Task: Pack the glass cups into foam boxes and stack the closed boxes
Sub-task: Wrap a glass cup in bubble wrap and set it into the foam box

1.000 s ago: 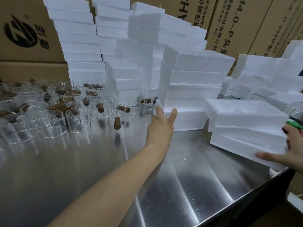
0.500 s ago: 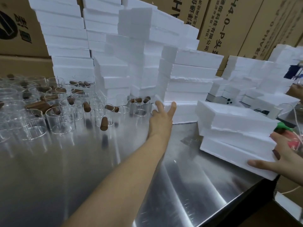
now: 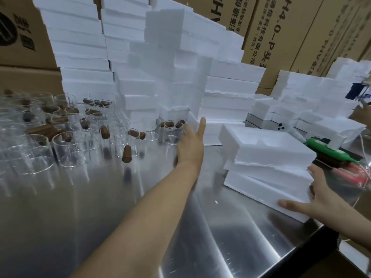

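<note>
Several clear glass cups (image 3: pixel 70 149), some with brown cork stoppers (image 3: pixel 126 156) in or beside them, crowd the left of the steel table (image 3: pixel 230 237). My left hand (image 3: pixel 190 145) reaches out with fingers apart, right next to a glass cup (image 3: pixel 172 133) at the foot of the foam stacks; it holds nothing. A short pile of white foam boxes (image 3: pixel 267 159) lies at the right, the top one showing its moulded hollow. My right hand (image 3: pixel 319 195) rests flat against that pile's near right corner, fingers spread.
Tall stacks of white foam boxes (image 3: pixel 140 67) rise behind the cups, with more foam pieces (image 3: pixel 313 103) at the right rear. Cardboard cartons (image 3: pixel 281 27) wall the back. A green-handled brush (image 3: pixel 329 149) and a pink item (image 3: pixel 353 175) lie beyond the pile. The table's edge runs at lower right.
The view has shifted so the scene sits further right. My left hand has drifted left toward the nearest glass cup. My right hand stays against the foam pile.
</note>
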`<act>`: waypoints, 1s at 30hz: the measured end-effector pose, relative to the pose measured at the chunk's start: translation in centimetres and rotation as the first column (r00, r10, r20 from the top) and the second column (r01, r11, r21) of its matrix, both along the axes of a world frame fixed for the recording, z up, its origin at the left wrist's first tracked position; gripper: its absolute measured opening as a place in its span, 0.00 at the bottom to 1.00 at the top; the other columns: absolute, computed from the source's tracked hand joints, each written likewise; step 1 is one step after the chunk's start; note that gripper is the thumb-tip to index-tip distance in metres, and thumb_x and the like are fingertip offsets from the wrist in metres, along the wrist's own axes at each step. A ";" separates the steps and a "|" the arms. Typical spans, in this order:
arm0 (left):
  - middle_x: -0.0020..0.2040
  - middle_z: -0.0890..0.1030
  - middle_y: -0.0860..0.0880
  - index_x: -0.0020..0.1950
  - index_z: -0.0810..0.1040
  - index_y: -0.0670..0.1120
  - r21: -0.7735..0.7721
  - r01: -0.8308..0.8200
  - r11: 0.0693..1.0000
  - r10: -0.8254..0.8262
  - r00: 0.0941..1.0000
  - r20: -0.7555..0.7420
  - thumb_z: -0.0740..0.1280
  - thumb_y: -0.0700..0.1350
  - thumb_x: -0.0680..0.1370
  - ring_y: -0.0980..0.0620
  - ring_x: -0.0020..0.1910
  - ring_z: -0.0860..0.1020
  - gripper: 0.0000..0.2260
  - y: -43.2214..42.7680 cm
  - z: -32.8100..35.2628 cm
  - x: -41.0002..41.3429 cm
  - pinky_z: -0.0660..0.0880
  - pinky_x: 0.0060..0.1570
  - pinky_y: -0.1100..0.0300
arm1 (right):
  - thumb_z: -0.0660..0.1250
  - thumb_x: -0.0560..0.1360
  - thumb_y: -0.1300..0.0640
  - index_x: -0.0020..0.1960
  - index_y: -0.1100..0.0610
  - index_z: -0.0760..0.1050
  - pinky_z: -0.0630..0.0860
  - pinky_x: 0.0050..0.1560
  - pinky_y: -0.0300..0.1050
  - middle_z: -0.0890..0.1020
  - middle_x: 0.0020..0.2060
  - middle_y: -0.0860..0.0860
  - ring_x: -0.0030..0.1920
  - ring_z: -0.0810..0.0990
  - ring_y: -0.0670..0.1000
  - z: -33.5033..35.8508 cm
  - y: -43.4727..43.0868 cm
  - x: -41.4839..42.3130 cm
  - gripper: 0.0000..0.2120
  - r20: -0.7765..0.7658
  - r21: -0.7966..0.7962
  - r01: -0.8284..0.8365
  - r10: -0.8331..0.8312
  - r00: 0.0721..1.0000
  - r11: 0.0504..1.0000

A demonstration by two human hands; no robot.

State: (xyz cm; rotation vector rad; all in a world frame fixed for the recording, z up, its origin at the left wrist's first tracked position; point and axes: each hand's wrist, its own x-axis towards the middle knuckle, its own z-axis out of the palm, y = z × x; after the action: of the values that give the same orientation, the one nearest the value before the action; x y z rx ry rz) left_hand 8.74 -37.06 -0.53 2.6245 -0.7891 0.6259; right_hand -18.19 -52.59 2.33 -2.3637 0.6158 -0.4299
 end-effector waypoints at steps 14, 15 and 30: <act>0.68 0.70 0.63 0.74 0.61 0.59 -0.869 0.253 0.425 -0.622 0.779 -0.078 0.56 0.73 0.72 0.63 0.65 0.71 0.34 20.0 0.7 -10.4 0.73 0.59 0.64 | 0.79 0.58 0.44 0.61 0.28 0.49 0.67 0.47 0.20 0.66 0.59 0.30 0.51 0.69 0.22 0.6 10.5 5.6 0.46 -0.017 0.092 -0.374 0.377 0.926 0.923; 0.71 0.67 0.62 0.74 0.58 0.62 -0.874 0.250 0.417 -0.643 0.760 -0.090 0.59 0.75 0.69 0.64 0.66 0.70 0.37 21.4 0.8 -10.5 0.73 0.60 0.65 | 0.80 0.60 0.44 0.62 0.28 0.49 0.68 0.50 0.22 0.67 0.61 0.31 0.54 0.70 0.24 0.3 11.4 6.5 0.46 -0.016 0.103 -0.411 0.415 0.910 0.906; 0.58 0.72 0.67 0.59 0.61 0.69 -0.968 -0.061 0.245 -0.503 0.845 -0.180 0.68 0.63 0.61 0.68 0.55 0.74 0.29 25.4 0.8 -9.1 0.75 0.46 0.68 | 0.53 0.81 0.46 0.62 0.50 0.68 0.65 0.59 0.46 0.72 0.59 0.51 0.56 0.70 0.51 -0.2 0.5 21.9 0.14 0.337 0.749 0.185 -0.607 0.720 0.636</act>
State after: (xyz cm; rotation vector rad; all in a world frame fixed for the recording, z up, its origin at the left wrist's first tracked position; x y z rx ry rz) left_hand -0.31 -11.62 0.29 1.3144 -0.3767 0.1927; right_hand 3.74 -52.14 2.15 -1.2630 0.8529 -0.9074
